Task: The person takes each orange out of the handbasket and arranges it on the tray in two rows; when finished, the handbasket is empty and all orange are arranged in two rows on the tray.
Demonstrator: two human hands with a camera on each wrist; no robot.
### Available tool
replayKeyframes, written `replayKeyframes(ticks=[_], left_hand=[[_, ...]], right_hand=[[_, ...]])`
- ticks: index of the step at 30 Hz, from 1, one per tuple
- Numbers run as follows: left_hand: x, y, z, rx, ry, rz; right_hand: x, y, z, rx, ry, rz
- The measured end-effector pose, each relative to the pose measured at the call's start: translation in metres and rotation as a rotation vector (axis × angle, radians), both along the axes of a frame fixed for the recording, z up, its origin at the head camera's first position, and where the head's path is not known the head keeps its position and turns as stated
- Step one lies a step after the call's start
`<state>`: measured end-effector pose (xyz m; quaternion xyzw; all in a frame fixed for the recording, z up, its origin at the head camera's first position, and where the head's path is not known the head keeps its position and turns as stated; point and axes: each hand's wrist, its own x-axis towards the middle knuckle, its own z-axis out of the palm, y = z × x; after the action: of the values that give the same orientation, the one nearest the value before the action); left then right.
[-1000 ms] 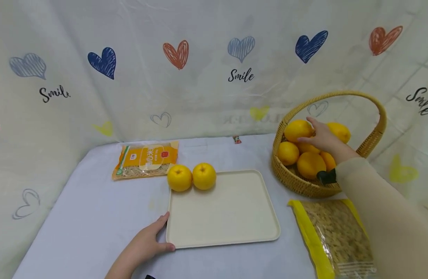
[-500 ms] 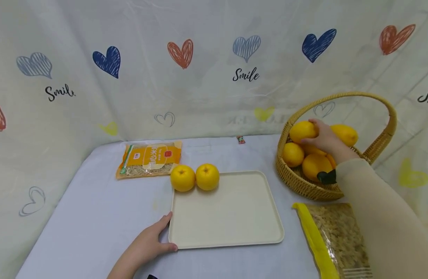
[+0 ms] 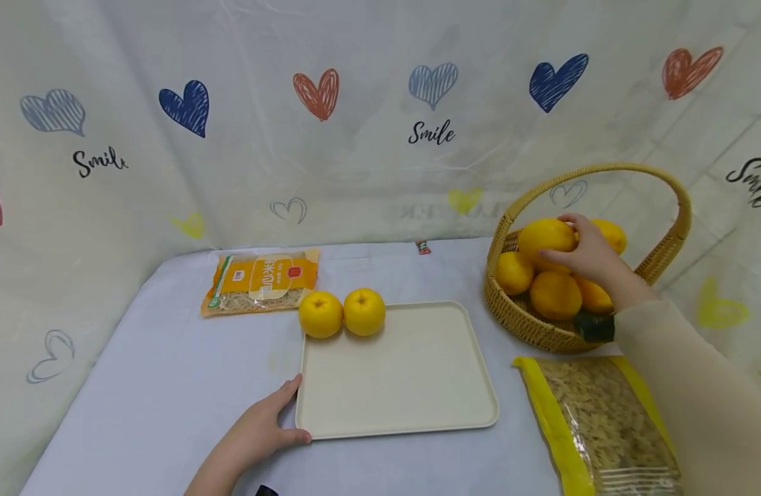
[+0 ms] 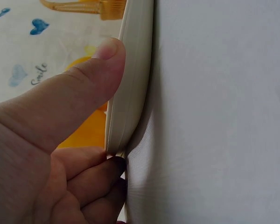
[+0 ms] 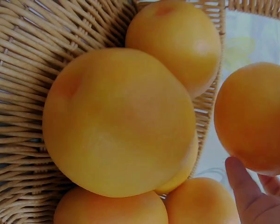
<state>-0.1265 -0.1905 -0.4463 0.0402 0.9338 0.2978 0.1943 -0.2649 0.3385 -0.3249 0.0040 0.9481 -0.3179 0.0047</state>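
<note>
My right hand (image 3: 594,255) grips a round yellow fruit (image 3: 542,238) over the wicker basket (image 3: 526,324). In the right wrist view its fingertips (image 5: 238,175) press the side of that smooth orange-yellow fruit, off to the right of the others. Several more yellow fruits (image 3: 555,295) lie in the basket. My left hand (image 3: 256,430) holds the near left corner of a cream tray (image 3: 405,386), thumb on its front edge and fingers along its left side. Two yellow fruits (image 3: 364,312) sit side by side at the tray's far left corner.
Behind the tray to the left lies an orange packet of noodles (image 3: 262,281). A yellow-edged clear bag of pasta (image 3: 604,413) lies in front of the basket, beneath the right forearm. The basket's tall handle (image 3: 604,167) arches over the fruit. A small wrapper (image 3: 422,247) lies at the back.
My right hand has closed round the fruit at the basket's back left and shifted it slightly right within the basket. My left hand stays at the tray corner.
</note>
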Motion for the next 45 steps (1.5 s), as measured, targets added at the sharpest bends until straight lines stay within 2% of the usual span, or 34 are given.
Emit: replayKeyframes(ticks=[9, 14, 18, 21, 23, 29, 35, 39, 45], left_hand=[[0.000, 0.000, 0.002, 0.005, -0.006, 0.003], [0.001, 0.000, 0.002, 0.002, -0.005, 0.001], [0.001, 0.001, 0.002, 0.003, -0.018, 0.003], [0.002, 0.001, 0.001, 0.001, -0.025, 0.003], [0.002, 0.000, 0.001, 0.001, -0.025, 0.002], [0.002, 0.000, 0.001, 0.003, -0.010, 0.000], [0.001, 0.001, 0.002, 0.008, -0.005, 0.002], [0.001, 0.000, 0.001, 0.013, 0.003, -0.002], [0.002, 0.000, 0.003, 0.011, -0.001, -0.002]], right_hand=[[0.020, -0.006, 0.001, -0.074, 0.016, -0.024], [0.032, -0.006, -0.001, -0.120, 0.088, 0.017], [0.040, -0.008, -0.003, -0.086, 0.178, 0.080], [0.046, -0.010, -0.004, -0.070, 0.197, 0.073], [0.050, -0.011, -0.005, -0.083, 0.177, 0.041], [0.058, -0.015, -0.006, -0.138, 0.156, 0.000], [0.065, -0.022, -0.008, -0.101, 0.234, 0.066], [0.068, -0.029, -0.010, -0.079, 0.282, 0.073], [0.070, -0.042, -0.010, -0.110, 0.284, 0.108]])
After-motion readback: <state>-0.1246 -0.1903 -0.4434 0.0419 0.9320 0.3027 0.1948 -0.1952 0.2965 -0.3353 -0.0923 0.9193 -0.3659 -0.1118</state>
